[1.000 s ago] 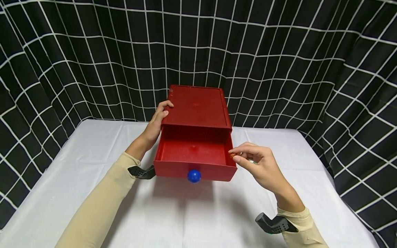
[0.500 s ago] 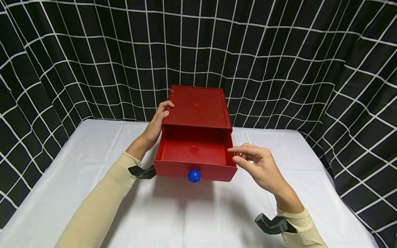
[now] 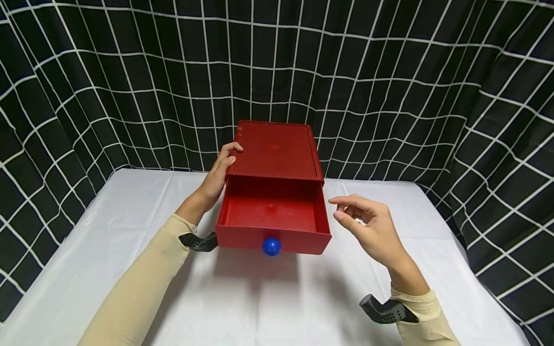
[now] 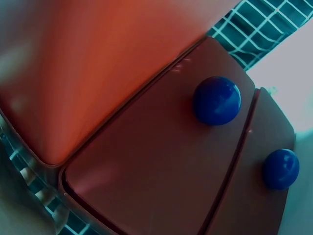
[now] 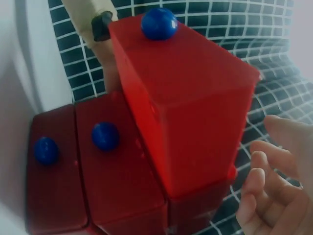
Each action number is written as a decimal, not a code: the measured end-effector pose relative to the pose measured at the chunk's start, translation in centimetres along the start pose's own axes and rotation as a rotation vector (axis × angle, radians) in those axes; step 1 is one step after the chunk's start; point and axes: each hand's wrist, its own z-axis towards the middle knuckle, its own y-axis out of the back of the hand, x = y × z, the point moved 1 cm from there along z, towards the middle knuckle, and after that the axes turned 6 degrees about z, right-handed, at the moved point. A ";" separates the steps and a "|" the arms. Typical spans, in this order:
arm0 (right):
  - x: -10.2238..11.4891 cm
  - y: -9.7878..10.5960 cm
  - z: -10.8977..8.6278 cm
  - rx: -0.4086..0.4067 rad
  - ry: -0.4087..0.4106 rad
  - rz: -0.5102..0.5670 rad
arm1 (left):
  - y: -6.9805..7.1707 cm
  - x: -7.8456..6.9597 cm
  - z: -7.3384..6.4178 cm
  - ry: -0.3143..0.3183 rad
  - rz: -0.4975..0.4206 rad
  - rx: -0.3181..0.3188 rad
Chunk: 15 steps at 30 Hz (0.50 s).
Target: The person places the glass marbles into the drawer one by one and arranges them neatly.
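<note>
DRAWER [image 3: 277, 217]: jutting from cabinet [image 3: 277, 149] toward person, lying just left of right hand [image 3: 373, 227] | RIGHT: hovering apart, spreading thumb and forefinger; cannot tell if holding anything | LEFT HAND [image 3: 212, 185]: resting against cabinet

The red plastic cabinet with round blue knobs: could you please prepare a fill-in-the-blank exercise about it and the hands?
1. Exactly ____ round blue knobs show in the right wrist view.
2. The person's ____ hand touches the boxy red plastic cabinet.
3. The pulled-out red drawer is the ____ one.
Missing words: three; left; top.
</note>
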 end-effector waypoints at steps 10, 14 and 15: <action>-0.9 2.6 0.3 -0.135 0.007 -0.080 | 0.1 0.1 0.1 0.005 0.000 -0.003; -2.2 3.7 0.4 -0.171 -0.033 -0.123 | 0.2 0.0 0.0 0.024 -0.013 -0.010; -2.6 3.9 0.4 -0.178 -0.052 -0.131 | 0.2 0.0 0.0 0.027 -0.016 -0.010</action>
